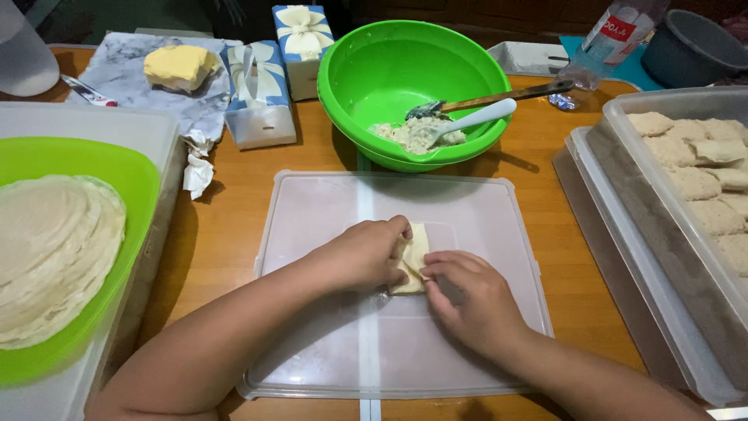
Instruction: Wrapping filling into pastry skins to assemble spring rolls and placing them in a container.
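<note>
Wrap (414,256): one, pale, folded into a small rectangle, lying near the middle of the lid (467,210). Its long axis is running away from you, toward the bowl (366,78), tilted slightly to the right at the far end.

Hands: your left hand (365,253) is curling over the wrap's left edge, fingers bent and pressing down on it. Your right hand (467,300) is pinching the wrap's near right edge with its fingertips. Both are touching the wrap and nearly touching each other.

Lid: one, clear plastic, lying flat on the wooden surface (226,210).

Bowl: one, green, just beyond the lid, holding a small heap of filling (405,134) and two utensils, a white spoon (487,115) and a dark-handled one (506,97).

Wrappers (54,249): one stack of round sheets on a green plate at your left; the count of sheets is not readable.

Tub (662,132): one, clear, at your right, holding finished crumbed pieces (693,183), about ten showing.

Butter (181,66): one block on foil, far left.

Tissue boxes (261,86): two, blue with bows.
</note>
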